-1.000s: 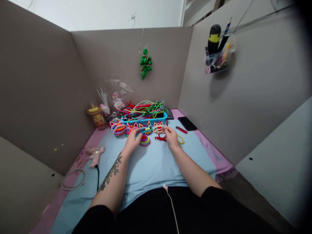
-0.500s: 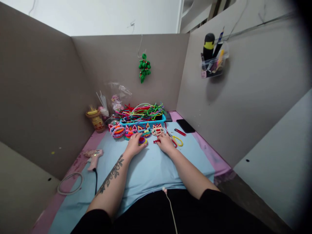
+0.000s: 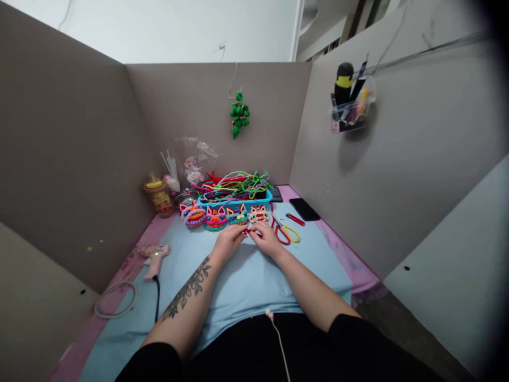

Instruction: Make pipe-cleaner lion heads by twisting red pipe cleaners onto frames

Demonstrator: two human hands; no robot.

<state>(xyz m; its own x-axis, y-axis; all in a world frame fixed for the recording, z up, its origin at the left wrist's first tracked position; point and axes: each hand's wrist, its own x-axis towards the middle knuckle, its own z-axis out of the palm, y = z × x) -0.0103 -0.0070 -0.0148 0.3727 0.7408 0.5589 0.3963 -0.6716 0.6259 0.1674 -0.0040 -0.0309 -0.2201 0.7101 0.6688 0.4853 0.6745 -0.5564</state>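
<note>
Between the fingertips of both hands is a small piece of red pipe cleaner (image 3: 247, 231). My left hand (image 3: 229, 242) pinches it from one side, my right hand (image 3: 265, 240) from the other; the fingers cover most of it. Just beyond the hands stands a row of fuzzy pipe-cleaner animal heads: a pink and orange one (image 3: 192, 215), a pink and teal one (image 3: 215, 218), a blue and yellow one (image 3: 237, 215) and a cream one (image 3: 259, 214). Close to my right hand lie scissors (image 3: 293, 234) with one red and one yellow handle loop.
A blue basket (image 3: 234, 203) of pipe cleaners stands behind the heads. To the right are a red cutter (image 3: 295, 219) and a black phone (image 3: 304, 209). At left lie a pink glue gun (image 3: 156, 260) and its cord; a drink cup (image 3: 159, 199) stands behind. Grey partitions enclose the table.
My left hand has left the round purple and yellow piece, now out of sight, and moved right to the red piece. My right hand has shifted slightly left, bringing both hands together.
</note>
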